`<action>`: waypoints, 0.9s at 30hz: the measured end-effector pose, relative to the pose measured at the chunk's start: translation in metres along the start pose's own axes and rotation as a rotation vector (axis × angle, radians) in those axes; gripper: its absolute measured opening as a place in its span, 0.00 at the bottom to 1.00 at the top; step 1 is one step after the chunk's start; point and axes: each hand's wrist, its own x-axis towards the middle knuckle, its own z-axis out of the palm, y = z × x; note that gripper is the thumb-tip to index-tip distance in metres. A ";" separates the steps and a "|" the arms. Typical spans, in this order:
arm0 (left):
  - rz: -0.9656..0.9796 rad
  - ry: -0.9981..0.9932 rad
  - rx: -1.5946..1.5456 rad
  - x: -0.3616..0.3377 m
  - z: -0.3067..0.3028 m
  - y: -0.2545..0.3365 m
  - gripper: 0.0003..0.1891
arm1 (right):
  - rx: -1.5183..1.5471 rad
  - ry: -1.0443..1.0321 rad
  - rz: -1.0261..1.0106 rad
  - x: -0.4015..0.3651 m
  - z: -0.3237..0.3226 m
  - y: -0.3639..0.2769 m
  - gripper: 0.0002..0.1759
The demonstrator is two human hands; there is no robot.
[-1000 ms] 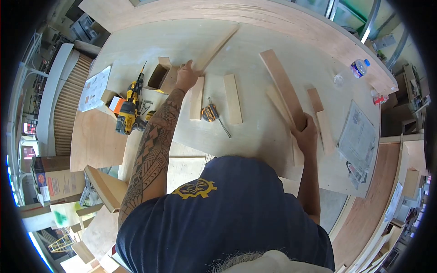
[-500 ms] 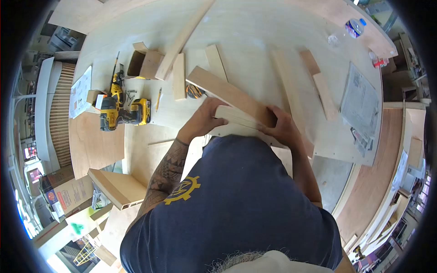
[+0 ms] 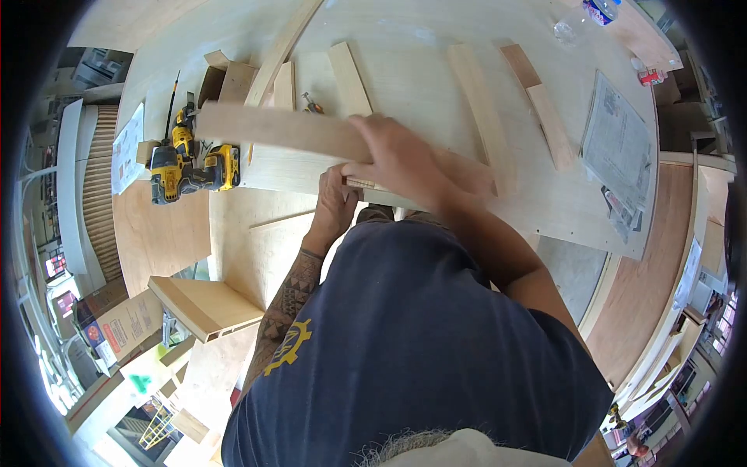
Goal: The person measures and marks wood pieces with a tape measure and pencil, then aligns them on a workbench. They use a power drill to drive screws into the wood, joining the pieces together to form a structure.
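My right hand (image 3: 401,159) grips one end of a flat wooden board (image 3: 272,128), which reaches left over the workbench (image 3: 420,86) and is smeared by motion. My left hand (image 3: 335,204) is closed at the bench's front edge, fingers around the left end of a second wooden board (image 3: 471,170). That lower board passes beneath my right hand and forearm, which hide its middle. Behind the raised board, a small screwdriver-like tool (image 3: 312,104) lies on the bench.
Loose wood strips (image 3: 352,82) lie across the bench. On the left are a yellow-black cordless drill (image 3: 222,167), another power tool (image 3: 166,175) and a cardboard box (image 3: 236,80). Papers (image 3: 620,144) lie right, a bottle (image 3: 601,11) at the far right corner. An open wooden box (image 3: 206,303) stands lower left.
My right hand has swung the upper board up and left, and it now points left over the bench. My left hand has moved slightly left, to the lower board's end. The view has shifted.
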 end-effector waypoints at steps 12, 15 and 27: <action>-0.417 0.186 -1.147 -0.038 -0.072 -0.032 0.20 | -0.245 -0.036 -0.143 0.002 0.056 -0.029 0.43; -0.469 0.226 -1.268 -0.006 -0.074 -0.021 0.16 | -0.249 -0.140 -0.063 0.014 0.042 -0.036 0.44; -0.569 0.221 -1.410 -0.002 -0.107 -0.063 0.14 | -0.342 0.564 0.404 -0.102 -0.047 0.027 0.35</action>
